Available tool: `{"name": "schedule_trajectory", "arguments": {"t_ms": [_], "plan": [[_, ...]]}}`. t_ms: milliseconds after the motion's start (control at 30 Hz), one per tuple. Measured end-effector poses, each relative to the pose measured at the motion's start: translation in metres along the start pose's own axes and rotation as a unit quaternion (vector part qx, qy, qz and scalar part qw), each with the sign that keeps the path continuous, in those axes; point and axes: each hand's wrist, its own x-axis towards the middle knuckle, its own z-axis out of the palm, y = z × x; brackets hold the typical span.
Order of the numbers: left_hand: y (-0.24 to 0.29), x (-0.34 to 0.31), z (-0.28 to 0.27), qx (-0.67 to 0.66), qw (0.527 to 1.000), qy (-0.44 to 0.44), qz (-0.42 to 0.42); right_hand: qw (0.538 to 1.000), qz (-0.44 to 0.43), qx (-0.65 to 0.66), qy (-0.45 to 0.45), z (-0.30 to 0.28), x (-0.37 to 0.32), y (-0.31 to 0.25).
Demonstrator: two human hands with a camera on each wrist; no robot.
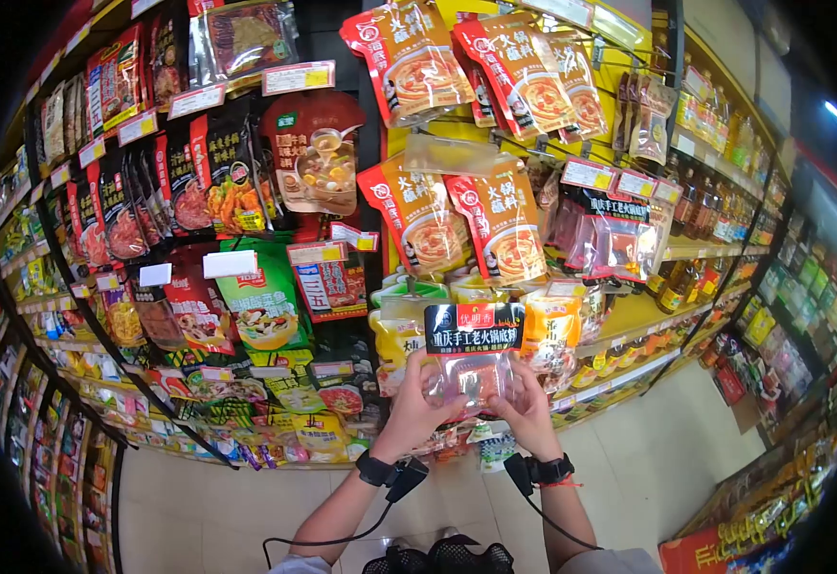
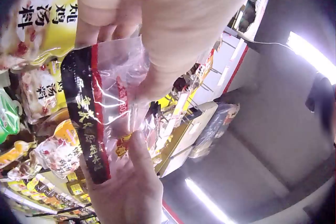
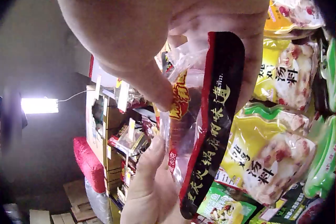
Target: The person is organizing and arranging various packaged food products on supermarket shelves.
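A clear plastic packet of hotpot seasoning (image 1: 476,330), with a black header and a red label, stands upright in front of the shelves in the head view. My left hand (image 1: 418,407) grips its left side and my right hand (image 1: 530,411) its right side. Both thumbs press on the near face of the clear part, and a reddish block shows through it. The left wrist view has the left thumb (image 2: 165,50) on the crinkled plastic, beside the black strip. In the right wrist view, the right thumb (image 3: 149,85) lies near a red and yellow emblem.
Orange hotpot dip pouches (image 1: 423,220) hang on the yellow rack ahead. Similar black-headed packets (image 1: 614,239) hang to the right. Yellow chicken soup seasoning packs (image 3: 262,155) sit just behind the held packet. Bottles (image 1: 677,282) line the right shelves, above a tiled floor (image 1: 629,469).
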Motion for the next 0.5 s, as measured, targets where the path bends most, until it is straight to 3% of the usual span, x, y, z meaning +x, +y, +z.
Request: {"name": "schedule_trajectory", "arguments": {"t_ms": [200,500], "plan": [[0.0,0.013,0.029,-0.011,0.999,-0.037,-0.034,1.0,-0.019,-0.004,0.012,-0.033,-0.012,-0.002],[0.009,0.05,0.092,0.024,0.998,-0.055,0.029,0.997,-0.056,-0.019,0.049,-0.084,-0.01,-0.041]]}}
